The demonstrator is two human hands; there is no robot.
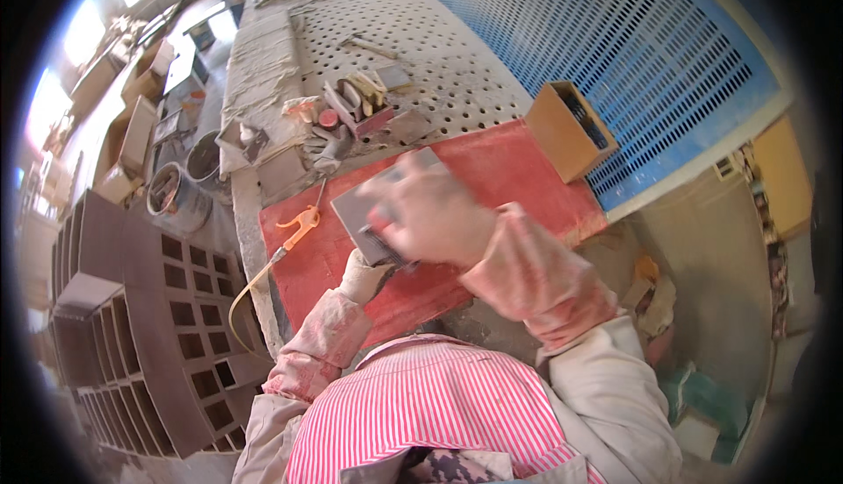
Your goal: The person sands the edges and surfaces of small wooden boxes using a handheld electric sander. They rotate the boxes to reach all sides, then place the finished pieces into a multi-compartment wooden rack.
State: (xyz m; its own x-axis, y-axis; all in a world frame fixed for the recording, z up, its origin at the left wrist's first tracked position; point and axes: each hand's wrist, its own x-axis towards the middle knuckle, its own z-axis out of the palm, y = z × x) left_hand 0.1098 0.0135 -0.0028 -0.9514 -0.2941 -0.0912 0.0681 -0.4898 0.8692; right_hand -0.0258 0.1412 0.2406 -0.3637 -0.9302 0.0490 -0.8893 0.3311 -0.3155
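Observation:
My left hand [363,280], in a pale dusty glove, grips the near edge of a grey-brown flat-faced piece [355,210], perhaps a panel or a small box. My right hand [431,217] is bare and blurred by motion over that piece. Something red [379,217] shows at its fingers, with a dark ridged part [379,243] beside it; blur hides what they are and whether the fingers close on them. Both hands are above a red mat [514,158]. To their left an orange air blow gun [301,226] lies on the mat, its yellow hose running off the edge.
An open brown box [570,131] stands at the mat's right corner, against a blue slatted panel [632,42]. Beyond the mat, a perforated bench top [428,56] bears a hammer [369,46], a grey glove [332,145] and a tool box [369,118]. Compartmented brown units [151,326] and buckets [174,194] stand left.

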